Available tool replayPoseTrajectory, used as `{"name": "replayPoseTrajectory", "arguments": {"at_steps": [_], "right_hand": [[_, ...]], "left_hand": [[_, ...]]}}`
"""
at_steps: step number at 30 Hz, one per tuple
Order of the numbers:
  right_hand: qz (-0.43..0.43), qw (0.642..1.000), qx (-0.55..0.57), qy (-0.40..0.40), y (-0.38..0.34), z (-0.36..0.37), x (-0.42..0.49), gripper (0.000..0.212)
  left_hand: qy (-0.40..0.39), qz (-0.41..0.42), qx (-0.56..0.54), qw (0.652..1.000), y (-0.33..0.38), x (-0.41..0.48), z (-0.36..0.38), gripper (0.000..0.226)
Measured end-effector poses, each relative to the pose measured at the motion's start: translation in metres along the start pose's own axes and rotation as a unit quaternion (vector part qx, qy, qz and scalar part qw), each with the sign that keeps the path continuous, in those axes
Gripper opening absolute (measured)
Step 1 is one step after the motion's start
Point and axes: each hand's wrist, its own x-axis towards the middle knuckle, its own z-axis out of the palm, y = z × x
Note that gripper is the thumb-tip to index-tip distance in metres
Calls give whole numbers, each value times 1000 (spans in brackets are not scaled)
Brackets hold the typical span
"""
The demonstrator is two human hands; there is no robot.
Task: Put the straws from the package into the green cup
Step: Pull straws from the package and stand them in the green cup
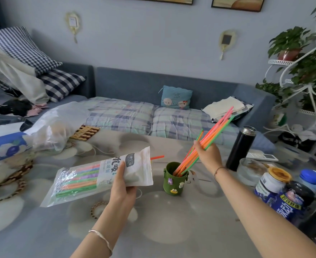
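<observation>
My left hand grips a clear and white straw package above the table; several pink, green and orange straws lie inside it. One orange straw pokes out of the package's open right end. My right hand grips a bundle of orange, pink and green straws, tilted up to the right. The bundle's lower ends reach into the green cup, which stands upright on the table and carries small cartoon stickers.
A black flask, a glass bowl, jars and bottles crowd the right side of the table. Plastic bags and a blue-white pack lie at the left. A sofa runs behind the table.
</observation>
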Motion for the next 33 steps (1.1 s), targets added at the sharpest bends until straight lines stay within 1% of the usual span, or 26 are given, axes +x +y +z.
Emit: {"name": "replayPoseTrajectory", "arguments": {"at_steps": [2,3,5,7,9,13,14,15,17,18,20,22,23,24,25,27,28,29,30,33], "right_hand": [[-8,999,-49,-22,6,8,1,40],[-15,998,-54,-21,8,12,2,35],[-37,998,-48,14,13,20,5,29],[-59,994,-73,60,16,26,8,25],[-71,991,-86,79,18,29,10,26],[-74,993,-75,59,19,32,11,33],[-70,993,-75,57,18,32,10,38],[-66,993,-79,57,17,32,10,50],[-53,994,-71,62,14,31,10,85],[-47,996,-36,63,11,29,8,97],[-35,994,68,84,9,24,8,106],[0,986,149,77,7,19,7,110],[27,982,177,56,8,19,9,109],[55,978,200,29,9,18,11,102],[83,973,215,-2,13,18,15,88],[132,961,231,-76,20,19,20,50],[151,954,236,-107,24,21,22,37],[161,950,237,-125,28,22,22,33],[163,949,236,-133,32,24,22,38],[152,948,240,-146,35,26,13,65]], "left_hand": [[-2,9,5,1000,1,1,-2,52],[-4,14,7,1000,1,1,-3,52],[-8,22,8,1000,2,2,-5,52],[-13,25,9,1000,1,3,-5,52],[-19,26,14,999,1,3,-5,52],[-23,29,15,999,2,2,-3,52],[-23,28,15,999,1,2,-3,51],[-23,28,15,999,1,1,-2,51],[-17,29,19,999,1,-1,-1,51],[-15,30,21,999,0,-2,0,51],[-11,28,23,999,0,-4,1,52],[-9,26,28,999,-1,-5,1,52],[-10,26,31,999,-1,-6,2,50],[-11,25,36,999,-2,-7,2,48],[-13,23,41,999,-2,-8,2,45],[-20,16,56,998,-4,-10,3,33],[-22,13,63,998,-5,-11,3,26],[-21,12,67,997,-5,-11,2,19],[-21,12,68,997,-6,-12,2,14],[-25,13,65,997,-6,-17,3,10]]}}
